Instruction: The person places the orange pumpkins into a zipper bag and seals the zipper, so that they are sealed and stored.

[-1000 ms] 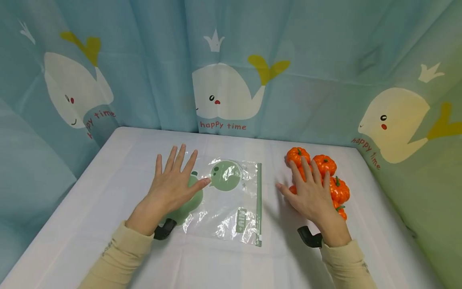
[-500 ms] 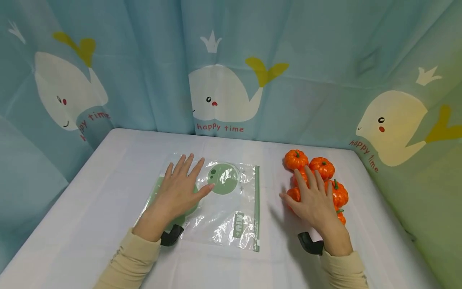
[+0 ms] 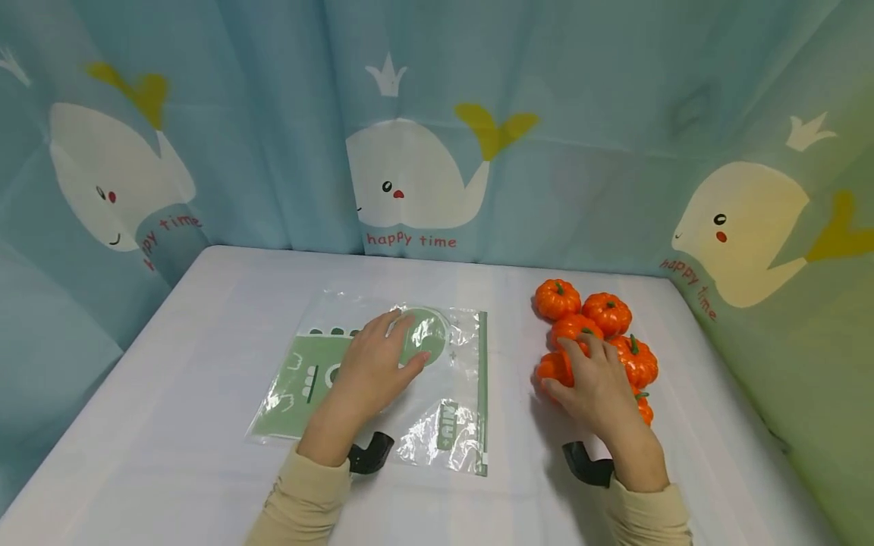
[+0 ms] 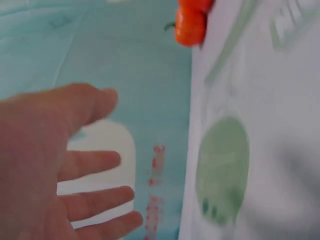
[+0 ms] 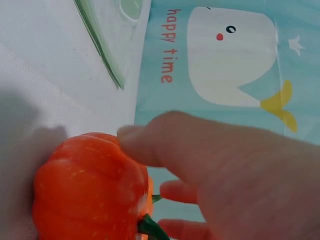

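Observation:
My left hand (image 3: 372,371) is held over a flat clear zip bag (image 3: 423,402) with green cartoon prints, its fingers loosely bent and holding nothing. The left wrist view shows that hand (image 4: 45,140) with thumb and fingers spread apart, above the table. My right hand (image 3: 601,387) hovers at a cluster of shiny orange toy pumpkins with green stems. In the right wrist view, the thumb's tip overlaps the top edge of the nearest pumpkin (image 5: 90,185); the other fingers are partly hidden behind the thumb. Both hands' fingers are relaxed.
A white cloth covers the table (image 3: 225,318). Blue curtains (image 3: 587,189) with whale prints stand along the back and sides. Black curved pieces (image 3: 372,453) stick out at both wrists. The pumpkins (image 3: 608,313) sit close together at the right, beside the bag's green zip edge (image 3: 482,379).
My left hand has moved right across the bag, uncovering its left print, and its fingers have bent more. The right hand has come lower onto the pumpkins, with fingers curling slightly. The view has shifted slightly.

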The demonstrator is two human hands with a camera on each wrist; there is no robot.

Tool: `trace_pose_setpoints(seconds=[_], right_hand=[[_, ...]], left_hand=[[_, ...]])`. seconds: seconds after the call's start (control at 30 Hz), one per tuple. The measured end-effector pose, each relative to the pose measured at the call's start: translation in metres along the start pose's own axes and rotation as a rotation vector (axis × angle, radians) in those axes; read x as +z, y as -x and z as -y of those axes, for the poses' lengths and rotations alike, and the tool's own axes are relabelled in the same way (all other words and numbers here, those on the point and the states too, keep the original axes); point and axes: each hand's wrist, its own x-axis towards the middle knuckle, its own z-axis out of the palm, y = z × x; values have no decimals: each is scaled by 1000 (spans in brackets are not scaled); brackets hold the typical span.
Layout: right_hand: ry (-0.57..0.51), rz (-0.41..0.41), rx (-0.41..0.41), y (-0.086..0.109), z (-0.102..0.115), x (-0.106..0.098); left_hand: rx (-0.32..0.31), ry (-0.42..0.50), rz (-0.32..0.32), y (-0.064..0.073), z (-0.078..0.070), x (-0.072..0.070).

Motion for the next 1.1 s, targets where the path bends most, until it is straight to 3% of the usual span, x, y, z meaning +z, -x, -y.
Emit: trace_pose_setpoints(seconds=[0.23,0.37,0.57,0.9,1.1], right_hand=[[-26,3,25,1,3,-2],[-29,31,44,0,5,-3],[-35,75,41,1,7,-1],[-25,97,-13,4,7,-3],[-35,88,-66,5,6,-3]], left_hand=[[80,-31,28,0,-23,24],[81,-37,71,3,-32,37],[80,-175,138,10,-44,59],[20,-368,142,16,-61,77],[1,-460,93,18,-69,87]])
